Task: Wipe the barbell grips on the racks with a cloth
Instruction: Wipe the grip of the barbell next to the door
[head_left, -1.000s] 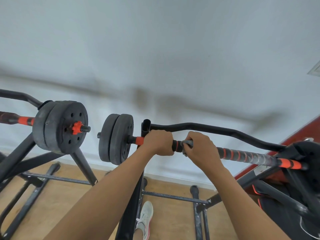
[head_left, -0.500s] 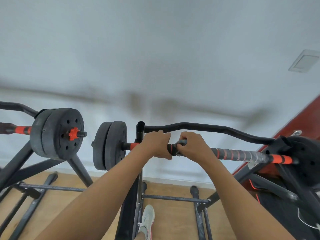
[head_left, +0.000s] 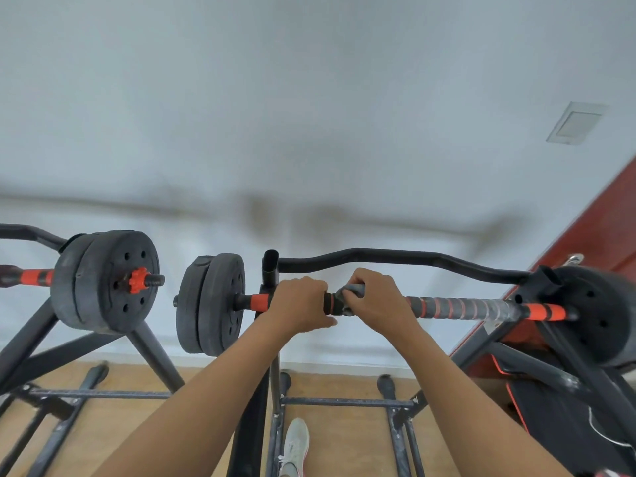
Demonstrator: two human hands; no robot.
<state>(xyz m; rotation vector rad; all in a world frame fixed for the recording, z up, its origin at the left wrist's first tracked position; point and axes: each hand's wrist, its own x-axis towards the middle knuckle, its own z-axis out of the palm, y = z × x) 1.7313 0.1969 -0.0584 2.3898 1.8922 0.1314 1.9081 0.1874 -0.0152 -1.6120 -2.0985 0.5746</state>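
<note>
**Cloth hand closes in on the steadying hand**

At the left edge a second barbell [head_left: 103,280] rests on its own rack. Its plates are matt black and pitted, and its collar is orange and ribbed. Next, the left plates [head_left: 210,304] of the near bar hang just outside the rack post [head_left: 270,266], a hollow black tube. The left hand [head_left: 299,304] is wrapped round the bar beside that post, fingers curled over the top, probably to steady it. Just right of it the right hand [head_left: 375,301] clamps a soft grey cloth [head_left: 351,292] round the bar. A second ago this hand sat further right, so the wipe has run leftward and only a short black stretch now separates the hands. I judge this stroke is finishing at the grip's left end. Further right the grip [head_left: 464,308] is grey wrapping spiralled with orange bands, with glossy tape near the right rack arm, then the right plate [head_left: 599,315]
</note>
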